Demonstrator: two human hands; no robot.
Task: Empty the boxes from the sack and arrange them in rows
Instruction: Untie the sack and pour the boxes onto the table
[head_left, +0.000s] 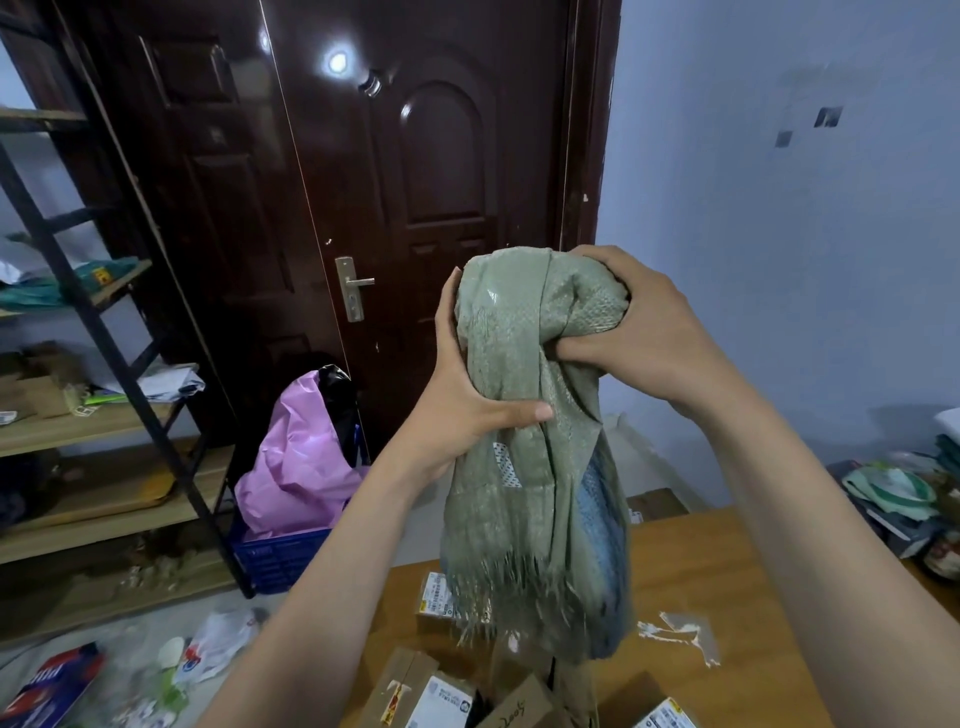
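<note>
Green woven sack (530, 441) hangs bunched above the wooden counter (727, 582), both the left hand (467, 395) and right hand (639, 332) gripping it, fingers curled tight into the cloth. Its frayed mouth hides part of the cardboard boxes (441, 696) lying below, cut off by the frame's bottom edge. Beyond stand a dark door (363, 182) and a pink bag (301, 457).

Both hands up in front of the dark door (363, 182): the left hand (467, 384) and right hand (644, 332) clutch the bunched green sack (524, 415), its frayed open end hanging down. Right beneath it, cardboard boxes (447, 691) lie jumbled on the wooden table (727, 571). Off left, a pink bag (296, 457) fills a blue crate (280, 556).
</note>
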